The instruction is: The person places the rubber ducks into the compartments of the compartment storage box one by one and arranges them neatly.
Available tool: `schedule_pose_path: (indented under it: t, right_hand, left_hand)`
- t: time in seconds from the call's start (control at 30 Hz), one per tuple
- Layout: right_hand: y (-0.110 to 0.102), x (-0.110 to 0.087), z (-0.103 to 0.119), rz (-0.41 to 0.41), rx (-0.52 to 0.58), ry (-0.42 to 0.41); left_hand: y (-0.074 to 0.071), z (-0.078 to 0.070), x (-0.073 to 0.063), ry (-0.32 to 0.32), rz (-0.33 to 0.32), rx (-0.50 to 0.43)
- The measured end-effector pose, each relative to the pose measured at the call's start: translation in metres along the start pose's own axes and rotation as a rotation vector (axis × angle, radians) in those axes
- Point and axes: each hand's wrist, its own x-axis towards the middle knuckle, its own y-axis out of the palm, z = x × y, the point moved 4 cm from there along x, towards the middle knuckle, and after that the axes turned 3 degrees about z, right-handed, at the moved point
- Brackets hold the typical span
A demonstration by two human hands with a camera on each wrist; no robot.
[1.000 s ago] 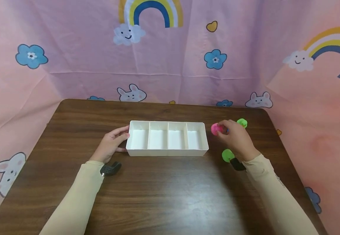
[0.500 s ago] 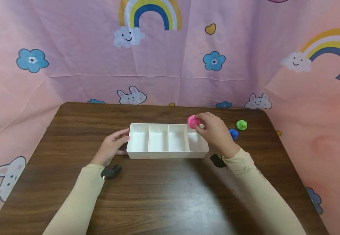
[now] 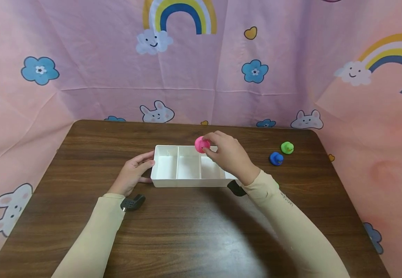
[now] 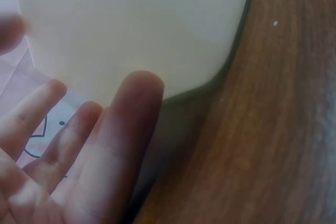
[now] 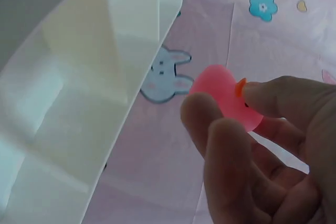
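Note:
My right hand (image 3: pixel 230 154) pinches a pink rubber duck (image 3: pixel 201 144) between thumb and fingertips, above the back rim of a white divided box (image 3: pixel 187 183). In the right wrist view the duck's orange beak (image 5: pixel 240 87) faces the thumb. My left hand (image 3: pixel 130 174) rests against the box's left end. Its fairly straight fingers (image 4: pixel 137 98) touch the end wall in the left wrist view. The row of compartments holds nothing where I can see in; my right hand covers part of the right-hand ones.
On the table's right side sit a blue duck (image 3: pixel 276 158) and, behind it, a green duck (image 3: pixel 287 147). Another green thing (image 3: pixel 277 185) shows only as a sliver beside my right sleeve. A patterned pink cloth (image 3: pixel 187 69) hangs behind the brown table (image 3: pixel 173 231).
My right hand has carried the pink duck leftward from the table's right side to above the box's back rim. The blue duck has come into view. My left hand stays at the box's end.

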Motion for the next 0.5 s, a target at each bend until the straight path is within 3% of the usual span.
schedule_pose_path:
  t: [0.23,0.5]
  right_hand:
    - [0.022,0.015,0.026,0.004,-0.024,-0.107]
    - [0.049,0.031,0.045,0.054,-0.002,-0.125]
  left_hand:
    - [0.000,0.000,-0.002,0.004,0.001,-0.001]
    - [-0.001,0.001,-0.001,-0.014,0.006,0.001]
